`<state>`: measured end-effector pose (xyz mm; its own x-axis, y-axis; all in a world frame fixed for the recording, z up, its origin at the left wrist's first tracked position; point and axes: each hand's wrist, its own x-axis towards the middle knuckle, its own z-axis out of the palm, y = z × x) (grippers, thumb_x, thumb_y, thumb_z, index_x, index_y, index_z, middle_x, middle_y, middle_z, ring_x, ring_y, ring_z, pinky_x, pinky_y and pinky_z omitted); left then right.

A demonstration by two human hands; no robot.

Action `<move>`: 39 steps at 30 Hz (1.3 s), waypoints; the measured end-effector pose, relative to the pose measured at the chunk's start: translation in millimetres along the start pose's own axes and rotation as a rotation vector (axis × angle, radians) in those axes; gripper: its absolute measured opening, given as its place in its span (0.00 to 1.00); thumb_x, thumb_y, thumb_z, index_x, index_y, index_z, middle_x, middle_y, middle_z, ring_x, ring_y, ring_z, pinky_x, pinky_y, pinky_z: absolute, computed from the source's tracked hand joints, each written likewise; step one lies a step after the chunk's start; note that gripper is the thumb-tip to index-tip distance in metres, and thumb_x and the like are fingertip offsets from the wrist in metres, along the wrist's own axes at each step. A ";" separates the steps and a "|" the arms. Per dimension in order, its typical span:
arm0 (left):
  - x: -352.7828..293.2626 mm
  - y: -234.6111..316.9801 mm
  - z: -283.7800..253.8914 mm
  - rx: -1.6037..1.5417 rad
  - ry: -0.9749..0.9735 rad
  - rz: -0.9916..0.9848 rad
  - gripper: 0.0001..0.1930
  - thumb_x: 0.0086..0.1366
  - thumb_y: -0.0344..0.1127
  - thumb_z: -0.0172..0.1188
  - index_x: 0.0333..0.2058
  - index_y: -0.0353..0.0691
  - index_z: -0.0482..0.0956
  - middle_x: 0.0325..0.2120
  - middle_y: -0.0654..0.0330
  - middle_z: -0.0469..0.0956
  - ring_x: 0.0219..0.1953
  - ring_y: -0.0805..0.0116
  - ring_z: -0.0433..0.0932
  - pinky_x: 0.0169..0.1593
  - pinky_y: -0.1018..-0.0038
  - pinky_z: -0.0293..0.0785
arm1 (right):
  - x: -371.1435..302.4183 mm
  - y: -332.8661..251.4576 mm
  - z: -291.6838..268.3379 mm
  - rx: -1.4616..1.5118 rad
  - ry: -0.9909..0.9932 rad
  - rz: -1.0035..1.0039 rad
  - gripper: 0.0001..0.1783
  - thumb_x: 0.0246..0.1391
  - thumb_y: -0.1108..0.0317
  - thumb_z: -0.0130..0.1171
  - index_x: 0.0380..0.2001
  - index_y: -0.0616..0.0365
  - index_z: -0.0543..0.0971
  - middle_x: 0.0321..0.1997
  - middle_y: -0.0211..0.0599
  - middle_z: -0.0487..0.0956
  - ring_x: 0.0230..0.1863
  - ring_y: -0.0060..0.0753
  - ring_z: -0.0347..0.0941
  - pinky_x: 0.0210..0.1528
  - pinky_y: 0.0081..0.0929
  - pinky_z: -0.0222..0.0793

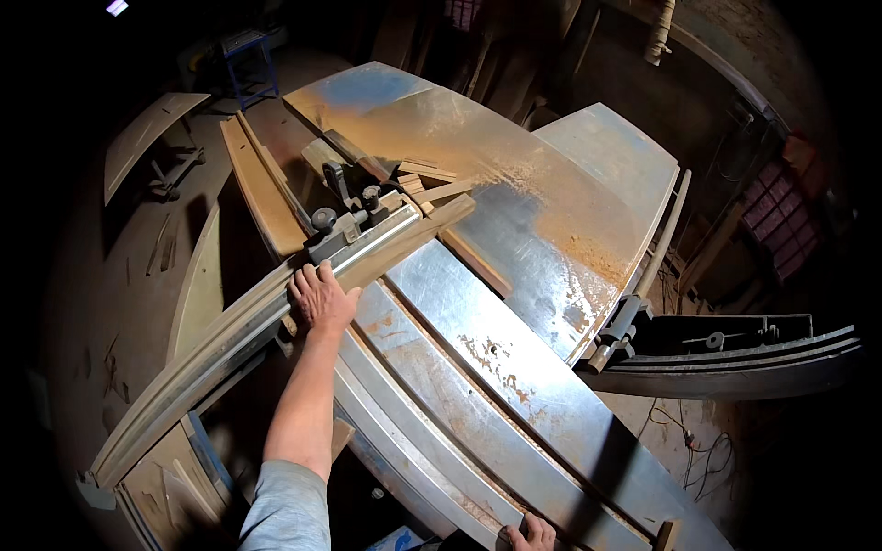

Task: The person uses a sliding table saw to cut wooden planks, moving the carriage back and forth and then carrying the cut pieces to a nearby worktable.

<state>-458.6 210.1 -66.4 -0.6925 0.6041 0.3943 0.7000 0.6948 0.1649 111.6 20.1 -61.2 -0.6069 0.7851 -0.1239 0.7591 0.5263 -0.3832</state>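
Observation:
My left hand [322, 298] grips the long metal fence [266, 303] of a sliding table saw, fingers curled over its top and thumb toward the board. Along the fence lies a wooden board [404, 246], its far end by the blade area. Just beyond my fingers, a black clamp-like stop with a round knob [323, 219] sits on the fence. At the lower edge, my right hand [530, 533] shows only in part, fingers bent over the near edge of the metal saw table [450, 294]. Another thin wood strip [476, 264] lies past the board.
Offcuts [424, 174] and sawdust [588, 253] lie on the far tabletop. A rip fence rail [735, 376] juts out at right, with cables [707, 450] on the floor beneath. A wheeled table [147, 138] and a blue stand [248, 69] stand at far left.

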 end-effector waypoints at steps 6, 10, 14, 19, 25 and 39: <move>3.8 -1.6 7.1 0.017 0.028 -0.013 0.44 0.46 0.53 0.77 0.56 0.38 0.65 0.52 0.46 0.66 0.59 0.45 0.62 0.67 0.47 0.49 | 9.1 3.5 3.6 -0.029 -0.076 0.046 0.45 0.41 0.37 0.72 0.59 0.51 0.76 0.69 0.57 0.62 0.66 0.67 0.57 0.64 0.60 0.58; -0.6 -9.6 4.9 0.068 0.037 0.099 0.37 0.52 0.48 0.74 0.56 0.40 0.68 0.51 0.47 0.67 0.58 0.46 0.64 0.63 0.51 0.60 | 12.7 9.8 13.0 -0.024 -0.101 0.073 0.44 0.42 0.37 0.71 0.59 0.50 0.76 0.69 0.58 0.62 0.67 0.67 0.57 0.64 0.60 0.59; -16.7 -30.0 23.0 0.115 0.153 0.395 0.21 0.60 0.33 0.60 0.52 0.35 0.72 0.48 0.52 0.71 0.51 0.52 0.70 0.55 0.59 0.69 | 14.1 16.5 22.6 -0.007 -0.040 0.024 0.43 0.43 0.38 0.71 0.58 0.50 0.76 0.69 0.58 0.62 0.66 0.68 0.59 0.63 0.60 0.60; -23.4 -19.1 32.7 0.251 0.172 0.279 0.18 0.64 0.30 0.54 0.52 0.35 0.73 0.46 0.53 0.71 0.52 0.53 0.70 0.56 0.57 0.69 | 21.9 11.6 17.7 -0.011 -0.051 0.044 0.42 0.42 0.38 0.72 0.57 0.51 0.77 0.69 0.58 0.63 0.66 0.67 0.60 0.63 0.60 0.61; -40.1 -18.2 29.0 0.257 0.056 0.175 0.14 0.67 0.32 0.52 0.49 0.36 0.74 0.47 0.53 0.72 0.53 0.55 0.70 0.56 0.54 0.70 | 18.9 12.8 18.0 -0.004 -0.060 0.036 0.44 0.42 0.38 0.72 0.59 0.51 0.76 0.69 0.57 0.63 0.67 0.66 0.59 0.65 0.60 0.59; -32.2 -14.1 -58.2 -0.085 -0.548 -0.107 0.25 0.61 0.46 0.64 0.47 0.29 0.75 0.46 0.37 0.79 0.53 0.38 0.75 0.57 0.53 0.71 | 21.1 25.0 6.3 0.007 0.124 -0.163 0.37 0.38 0.38 0.73 0.48 0.49 0.81 0.60 0.52 0.69 0.59 0.58 0.65 0.60 0.52 0.61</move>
<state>-436.0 158.1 -28.9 -0.7337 0.6624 -0.1515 0.6171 0.7429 0.2594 116.2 47.8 -79.1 -0.6879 0.7238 0.0539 0.6510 0.6481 -0.3952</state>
